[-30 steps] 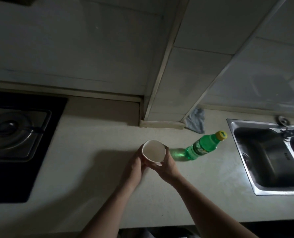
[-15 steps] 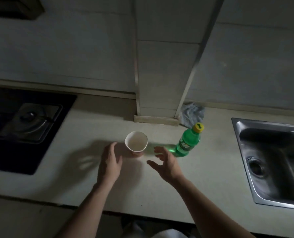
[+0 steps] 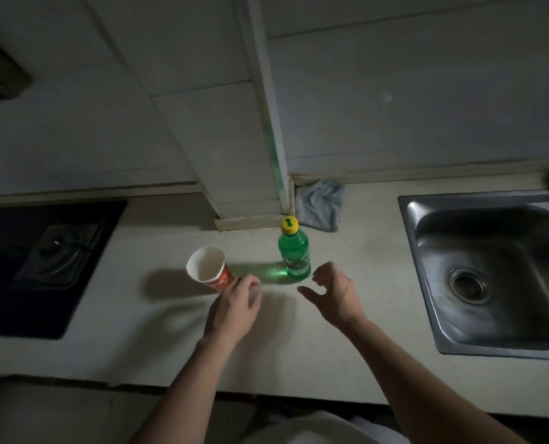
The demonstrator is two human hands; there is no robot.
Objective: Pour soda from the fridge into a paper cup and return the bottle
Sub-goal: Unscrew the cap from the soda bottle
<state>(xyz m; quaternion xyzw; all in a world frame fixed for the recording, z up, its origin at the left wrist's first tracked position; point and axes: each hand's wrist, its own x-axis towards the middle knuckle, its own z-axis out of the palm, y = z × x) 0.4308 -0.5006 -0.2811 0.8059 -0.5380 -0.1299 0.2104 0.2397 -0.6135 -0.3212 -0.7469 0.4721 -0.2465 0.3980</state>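
Note:
A red paper cup (image 3: 207,267) with a white inside stands on the pale counter (image 3: 346,354), its mouth open upward. To its right a green soda bottle (image 3: 294,256) with a yellow cap stands upright, casting a green glow on the counter. My left hand (image 3: 234,310) lies just right of the cup's base with loosely curled, blurred fingers and holds nothing. My right hand (image 3: 335,294) hovers close to the bottle's lower right, thumb spread and fingers curved toward it, not touching.
A black gas stove (image 3: 42,261) fills the counter's left end and a steel sink (image 3: 491,274) its right. A crumpled grey cloth (image 3: 319,205) lies behind the bottle, beside a tiled pillar (image 3: 244,174). The counter's front edge runs below my forearms.
Both hands gripped the cup a second ago, then let go of it. My right hand has since moved toward the bottle and my left sits by the cup's base. The view shifted.

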